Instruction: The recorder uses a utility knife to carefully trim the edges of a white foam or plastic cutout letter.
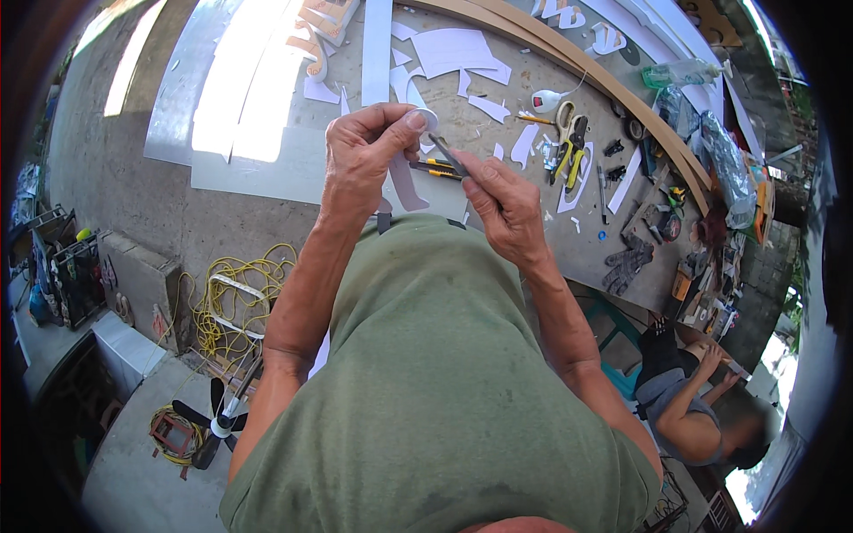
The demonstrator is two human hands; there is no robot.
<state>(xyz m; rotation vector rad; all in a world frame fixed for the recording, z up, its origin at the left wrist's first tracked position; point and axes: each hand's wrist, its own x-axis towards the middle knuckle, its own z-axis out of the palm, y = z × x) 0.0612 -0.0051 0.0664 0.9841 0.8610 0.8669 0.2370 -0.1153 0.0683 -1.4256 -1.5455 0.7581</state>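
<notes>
Work position: both hands are raised in the upper centre of the frame, in front of the green shirt (435, 355). The left hand (364, 149) pinches a small white piece (430, 117) between thumb and index finger; the piece projects to the right of the thumb. The right hand (510, 211) is closed around a dark narrow tool (451, 158), its forward end directed up and left toward the white piece. The hands are apart, with the tool extending across the gap. Contact between tool and piece cannot be determined.

Beneath the hands, two yellow-and-black knives (439, 168) lie side by side on the bench (569, 258). White offcuts (451, 53) are scattered in the upper centre.

Right of the right hand: scissors with pale handles (564, 120), cutters with yellow-green handles (577, 147) and a pencil (535, 118) lie near one another. A small blue ring (603, 235) and a dark glove (627, 265) are located lower, right of centre. A long brown strip (569, 55) curves across the upper right, and a green bottle (677, 73) lies beyond it.

Surroundings: yellow cord (233, 306) lies coiled at left; a seated person (689, 400) occupies the lower right.
</notes>
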